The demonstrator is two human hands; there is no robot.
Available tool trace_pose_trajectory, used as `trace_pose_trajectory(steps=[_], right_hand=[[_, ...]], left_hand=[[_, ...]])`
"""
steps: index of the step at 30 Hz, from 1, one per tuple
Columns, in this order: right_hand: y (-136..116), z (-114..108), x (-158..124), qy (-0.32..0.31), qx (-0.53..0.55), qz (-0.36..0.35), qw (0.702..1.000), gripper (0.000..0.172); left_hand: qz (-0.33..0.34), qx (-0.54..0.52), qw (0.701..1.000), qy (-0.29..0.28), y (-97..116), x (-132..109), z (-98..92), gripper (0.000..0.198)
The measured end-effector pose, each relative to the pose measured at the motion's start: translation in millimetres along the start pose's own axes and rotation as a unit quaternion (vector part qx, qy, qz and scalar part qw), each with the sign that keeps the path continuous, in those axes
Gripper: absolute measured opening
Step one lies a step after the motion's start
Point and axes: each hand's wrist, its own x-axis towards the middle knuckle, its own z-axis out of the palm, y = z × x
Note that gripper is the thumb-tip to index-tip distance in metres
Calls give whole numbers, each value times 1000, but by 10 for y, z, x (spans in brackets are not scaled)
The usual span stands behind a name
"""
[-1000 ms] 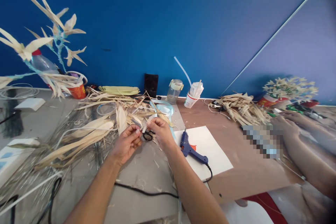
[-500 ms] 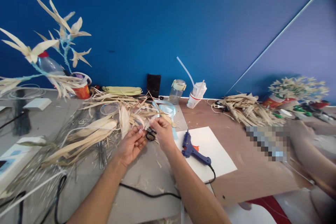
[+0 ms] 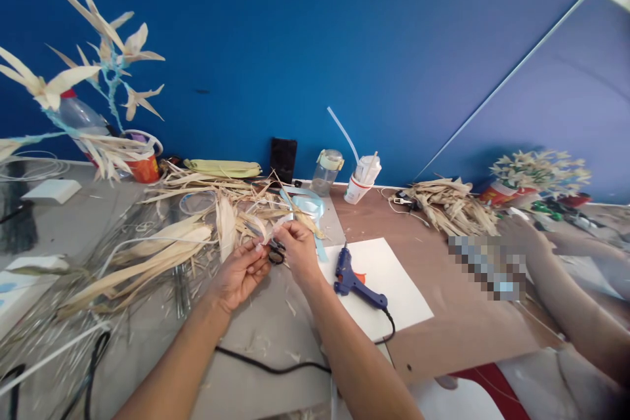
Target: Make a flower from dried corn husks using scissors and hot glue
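My left hand (image 3: 242, 275) is closed in a pinch at a small pale corn husk piece (image 3: 268, 230), palm turned up. My right hand (image 3: 298, 252) pinches the same pale piece from the other side, fingertips close to the left ones. Just behind and between the hands lie scissors (image 3: 276, 254) with black handles, their blades partly hidden. Dry corn husks (image 3: 226, 226) are heaped beyond the left hand. A light blue ribbon (image 3: 312, 207) lies behind the right hand. To the right, a blue glue gun (image 3: 352, 275) rests on a white sheet (image 3: 403, 302).
Husk flowers on blue stems (image 3: 113, 72) stand at the left near a red cup (image 3: 144, 168). Along the wall are a dark phone (image 3: 283, 159), a clear bottle (image 3: 326, 174) and a paper cup (image 3: 358, 189). At right, a co-worker's arm (image 3: 566, 295) reaches over the table.
The view has shifted slightly, so most things sit a little further left. My hands keep their pinch on the pale piece. The co-worker's arm has moved.
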Motion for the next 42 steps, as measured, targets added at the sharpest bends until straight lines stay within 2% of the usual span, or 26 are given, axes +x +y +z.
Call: trace_pose_trajectory(steps=[12,19,28,37,42], right_hand=[[9,9,-12,-4,-4,-7,1000,21],[-10,6,-17,-2,-7,12,1000,23],[-19,-18,-6,24,-20,-5,1000,22],[15,-82,60,95,-27,-20,995,31],[42,-118,110,87,-116,-58,988,25]], left_hand=[[3,-9,1000,14,-13,26,-14,25],[39,25,998,32,-27,35,26,25],[76,51,994,64,-25,53,56,26],[156,106,976,111,-64,103,-2,24],[204,121,960,146,3,108,-8,28]])
